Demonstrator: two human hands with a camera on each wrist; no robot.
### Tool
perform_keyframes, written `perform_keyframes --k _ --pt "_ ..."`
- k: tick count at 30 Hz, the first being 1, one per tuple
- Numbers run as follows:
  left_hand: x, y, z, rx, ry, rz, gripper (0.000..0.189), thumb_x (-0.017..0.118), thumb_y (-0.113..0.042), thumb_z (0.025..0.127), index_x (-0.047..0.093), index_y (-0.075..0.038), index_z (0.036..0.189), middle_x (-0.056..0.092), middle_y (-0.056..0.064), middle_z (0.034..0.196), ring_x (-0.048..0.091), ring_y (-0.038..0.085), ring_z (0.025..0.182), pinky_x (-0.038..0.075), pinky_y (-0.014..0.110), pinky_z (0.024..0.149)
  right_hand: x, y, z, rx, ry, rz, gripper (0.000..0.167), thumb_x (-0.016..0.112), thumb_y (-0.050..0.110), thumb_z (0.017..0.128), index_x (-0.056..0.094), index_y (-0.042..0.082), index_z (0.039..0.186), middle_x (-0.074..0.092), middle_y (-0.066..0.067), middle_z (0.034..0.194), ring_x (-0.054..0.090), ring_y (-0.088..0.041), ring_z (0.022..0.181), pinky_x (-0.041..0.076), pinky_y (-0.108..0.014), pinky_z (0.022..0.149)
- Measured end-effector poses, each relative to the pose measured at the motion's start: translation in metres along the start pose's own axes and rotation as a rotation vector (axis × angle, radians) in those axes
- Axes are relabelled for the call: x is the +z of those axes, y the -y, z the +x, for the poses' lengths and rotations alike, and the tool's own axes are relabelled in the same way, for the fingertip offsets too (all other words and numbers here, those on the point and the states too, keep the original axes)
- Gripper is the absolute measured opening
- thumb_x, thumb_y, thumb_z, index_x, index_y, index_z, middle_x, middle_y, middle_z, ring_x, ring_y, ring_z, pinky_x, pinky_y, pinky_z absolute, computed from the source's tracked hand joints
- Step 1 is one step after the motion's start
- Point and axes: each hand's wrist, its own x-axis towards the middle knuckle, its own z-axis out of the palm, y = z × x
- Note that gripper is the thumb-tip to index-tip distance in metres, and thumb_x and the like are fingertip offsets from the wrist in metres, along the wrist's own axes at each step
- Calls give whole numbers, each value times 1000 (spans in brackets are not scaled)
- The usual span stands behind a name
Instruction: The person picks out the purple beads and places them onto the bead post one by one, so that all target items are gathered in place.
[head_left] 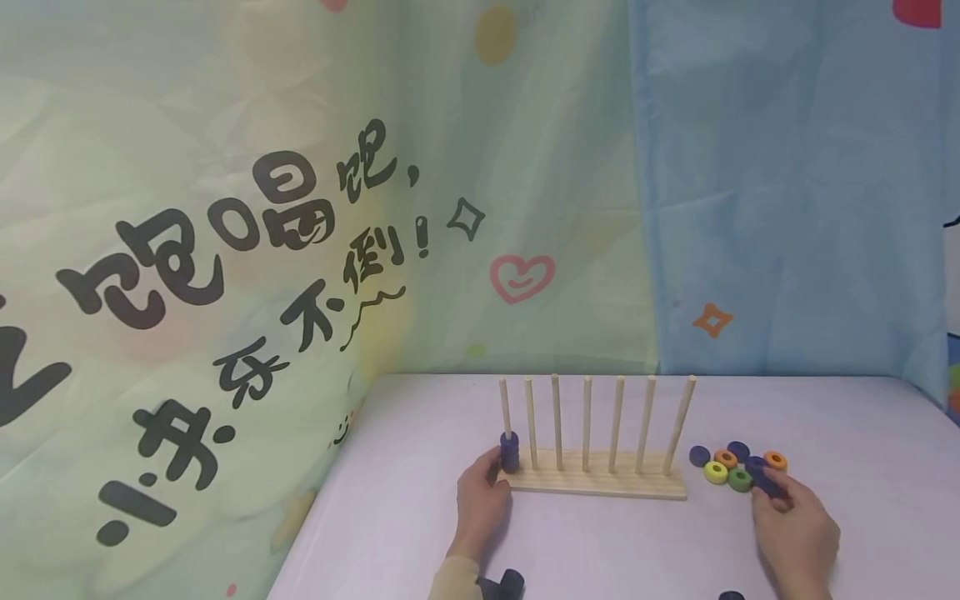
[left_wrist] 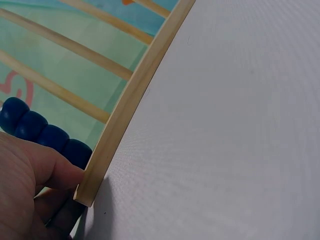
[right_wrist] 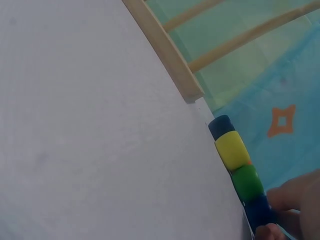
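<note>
A wooden peg stand (head_left: 600,483) with a row of upright pegs stands on the table. Several dark blue beads (head_left: 509,454) are stacked on its leftmost peg. My left hand (head_left: 482,496) grips the left end of the base, thumb against the front edge, as the left wrist view shows. To the right of the stand, my right hand (head_left: 798,525) pinches a dark blue bead (head_left: 767,483) between thumb and fingers. Beside it lie loose ring beads: a yellow bead (head_left: 716,472), a green bead (right_wrist: 247,183), orange beads (head_left: 776,461) and more blue beads (head_left: 700,456).
The table (head_left: 600,550) has a pale cover. Behind it hangs a printed cloth (head_left: 750,208), with another lettered sheet (head_left: 187,350) at the left. Dark objects (head_left: 512,582) show at the bottom edge of the head view, only partly in frame.
</note>
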Motion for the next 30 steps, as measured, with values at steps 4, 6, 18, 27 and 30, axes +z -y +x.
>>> perform_keyframes --k 4,6,18,27,30 --pt "0 0 0 -4 4 -2 55 59 6 72 63 -6 126 65 12 126 56 34 124 41 51 108 1 -1 0 3 5 -11 38 58 2 89 59 -2 127 60 -27 116 60 -36 89 30 -12 52" --pt "0 0 0 -7 5 -6 55 59 6 72 63 -6 126 65 12 126 56 34 124 40 51 108 3 -2 0 4 2 -18 38 59 2 89 60 -2 126 59 -26 114 59 -35 88 32 -16 55" --pt "0 -1 -1 7 3 -2 55 59 6 72 63 -4 126 65 14 126 56 35 124 41 52 108 -1 1 -1 58 124 -97 42 60 5 89 56 -6 129 51 -32 122 50 -50 110 45 -62 90" --pt "0 0 0 13 -5 -3 55 59 7 72 64 -4 125 65 13 126 56 34 124 41 51 108 -2 2 1 98 258 -221 50 61 12 91 49 -7 136 46 -35 129 41 -55 120 38 -66 100" --pt "0 -1 0 8 -2 -7 55 59 7 72 63 -4 125 65 13 126 56 34 124 41 51 108 -1 2 2 109 273 -239 52 61 12 91 47 -7 138 44 -36 130 41 -55 121 39 -65 100"
